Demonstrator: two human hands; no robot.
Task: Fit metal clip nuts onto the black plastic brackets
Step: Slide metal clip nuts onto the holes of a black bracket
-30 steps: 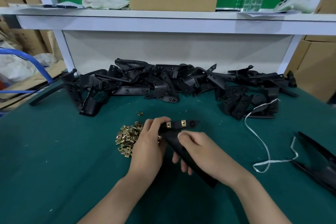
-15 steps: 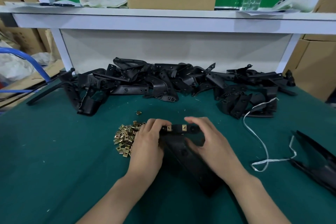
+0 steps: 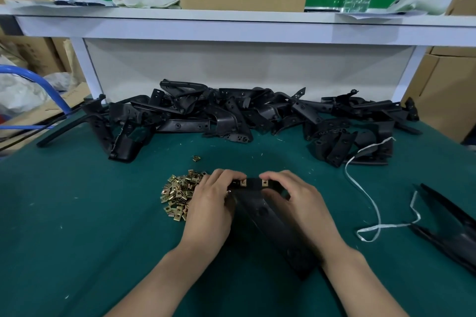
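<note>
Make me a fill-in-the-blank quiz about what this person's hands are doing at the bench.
The left hand and right hand hold one black ___ between them.
Its far edge shows ___ fitted clip nuts.
The loose clip nuts lie beside the ___ hand.
Missing words: bracket; two; left.

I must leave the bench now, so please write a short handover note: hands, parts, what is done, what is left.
Left hand grips the held bracket at its left end; right hand grips its right end.
Two fitted clip nuts sit on its top edge.
Loose clip nuts lie heaped beside the left hand; the bracket heap waits at the back.
Left: probably the whole heap; I see no nuts on it.
</note>
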